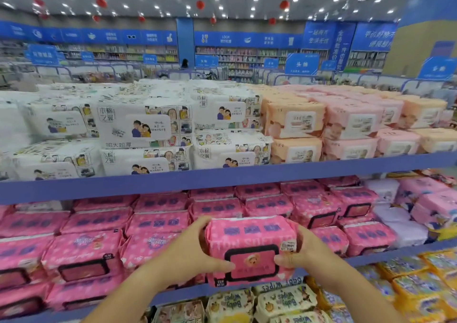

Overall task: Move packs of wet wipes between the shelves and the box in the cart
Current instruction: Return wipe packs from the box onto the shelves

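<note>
1. Pink plastic wraps the pack [249, 233] that we hold between both hands, just in front of the middle shelf [371, 258] and level with its front row.
2. Our left hand [188, 251] grips the pack's left end and our right hand [306, 248] grips its right end. The fingers [197, 223] curl over the far side, and each thumb presses the near face beside the black-framed lid [252, 264].
3. We judge that the two-ended grip suits a soft, bulging pack, which would sag if pinched at one corner.
4. We hold it with the lid low and facing us, the same way round as the pink packs [158, 223] stacked on that shelf. This probably keeps the row's facing uniform.
5. A price sticker [288, 245] sits on the near face by our right thumb, where a shopper could read it.
6. Each kind has its own block: white packs [143, 127] and peach packs [294, 121] on the top shelf [222, 177], and yellow packs [420, 280] below. So our pack belongs with the pink ones.
7. We cannot tell whether the pack is going onto the shelf or coming off it, since the spot behind it is hidden. Neither the cart nor its box is in view.
</note>
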The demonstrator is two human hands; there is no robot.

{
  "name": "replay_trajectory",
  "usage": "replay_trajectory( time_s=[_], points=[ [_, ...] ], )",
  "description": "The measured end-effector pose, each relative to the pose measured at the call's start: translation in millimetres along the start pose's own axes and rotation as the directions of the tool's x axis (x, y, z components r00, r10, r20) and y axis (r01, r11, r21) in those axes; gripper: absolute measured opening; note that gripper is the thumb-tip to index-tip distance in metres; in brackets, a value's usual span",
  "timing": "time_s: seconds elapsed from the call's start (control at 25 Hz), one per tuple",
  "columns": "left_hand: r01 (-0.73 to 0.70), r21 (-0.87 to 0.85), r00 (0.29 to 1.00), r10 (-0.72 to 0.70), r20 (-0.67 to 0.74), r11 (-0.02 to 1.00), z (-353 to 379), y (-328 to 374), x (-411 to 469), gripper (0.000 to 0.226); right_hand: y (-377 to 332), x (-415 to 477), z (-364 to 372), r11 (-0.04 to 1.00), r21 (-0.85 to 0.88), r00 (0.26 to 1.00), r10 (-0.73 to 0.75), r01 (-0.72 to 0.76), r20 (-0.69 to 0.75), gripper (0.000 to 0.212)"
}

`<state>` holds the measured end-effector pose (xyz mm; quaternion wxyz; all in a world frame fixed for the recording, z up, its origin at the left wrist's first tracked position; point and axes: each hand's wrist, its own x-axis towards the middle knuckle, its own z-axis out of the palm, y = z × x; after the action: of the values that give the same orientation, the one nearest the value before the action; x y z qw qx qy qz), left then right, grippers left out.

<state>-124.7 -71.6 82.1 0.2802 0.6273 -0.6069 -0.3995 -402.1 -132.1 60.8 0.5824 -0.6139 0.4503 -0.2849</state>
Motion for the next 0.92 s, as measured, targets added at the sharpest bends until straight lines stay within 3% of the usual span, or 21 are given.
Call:
replay_trajectory(
  time_s=[0.2,0.32,0.4,0.48,0.52,0.68,0.76,0.84,0.92],
  points=[
    [-0.018,0.144,0.996,0.03,-0.081,0.989,-16,-28,73,0.116,18,73,0,0.998,-0.054,1.0,0.006,-0.007,-0.019,0.071],
    [0.002,0.3,0.988,0.043,-0.146,0.954,-18,-48,101,0.104,37,119,8,0.978,-0.21,1.0,-0.005,0.001,-0.02,0.065],
    [0.018,0.544,0.989,0.064,-0.133,0.839,-11,-62,111,0.09,64,141,13,0.95,-0.311,1.0,0.016,-0.008,0.023,0.093],
    [0.033,0.632,0.989,0.066,-0.133,0.775,-5,-74,116,0.085,89,154,13,0.939,-0.342,0.999,0.04,-0.032,0.016,0.111],
    [0.039,0.641,0.987,0.068,-0.142,0.766,-4,-79,117,0.085,90,157,15,0.937,-0.345,0.999,0.054,-0.048,0.007,0.109],
    [0.07,0.674,0.981,0.072,-0.18,0.735,-3,-81,111,0.085,83,156,20,0.95,-0.303,0.996,0.087,-0.079,0.011,0.061],
    [0.083,0.703,0.981,0.065,-0.181,0.706,-2,-78,103,0.077,81,153,18,0.948,-0.313,0.996,0.076,-0.059,0.04,0.052],
    [0.083,0.629,0.978,0.057,-0.199,0.773,4,-73,93,0.065,77,147,15,0.95,-0.311,0.996,0.057,-0.034,0.066,0.055],
    [0.089,0.425,0.959,0.038,-0.282,0.901,15,-63,80,0.054,74,138,14,0.952,-0.305,0.999,0.027,-0.014,0.037,0.059]
  ],
)
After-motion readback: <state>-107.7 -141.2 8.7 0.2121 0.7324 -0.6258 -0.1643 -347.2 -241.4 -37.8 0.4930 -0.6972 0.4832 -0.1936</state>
